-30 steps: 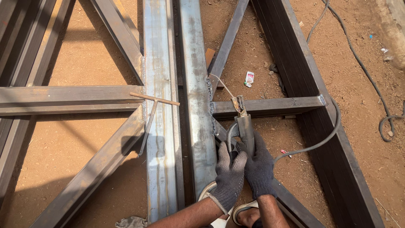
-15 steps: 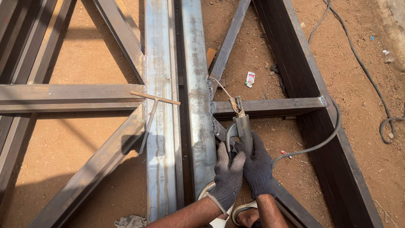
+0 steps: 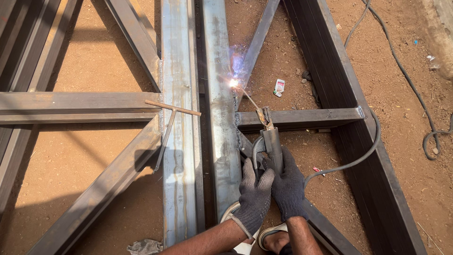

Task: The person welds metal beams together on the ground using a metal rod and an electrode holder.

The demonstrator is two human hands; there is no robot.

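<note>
Both hands wear dark knit gloves and grip one welding electrode holder (image 3: 271, 141). My right hand (image 3: 289, 186) wraps its handle. My left hand (image 3: 255, 193) clasps it from the left side. A thin electrode rod (image 3: 247, 98) runs up-left from the holder to a bright arc with sparks (image 3: 233, 82) at the joint between the long steel beam (image 3: 219, 118) and a diagonal brace (image 3: 259, 40). A cross member (image 3: 306, 115) lies just right of the holder.
A second long beam (image 3: 177, 141) lies to the left with a small T-shaped hammer (image 3: 170, 118) on it. The welding cable (image 3: 358, 156) loops right over a dark frame rail (image 3: 349, 118). More cable (image 3: 424, 123) lies on brown soil. My sandalled feet (image 3: 269, 233) rest below.
The electrode tip has met the beam joint and an arc with sparks has lit. Both hands have stayed on the holder, almost in the same place.
</note>
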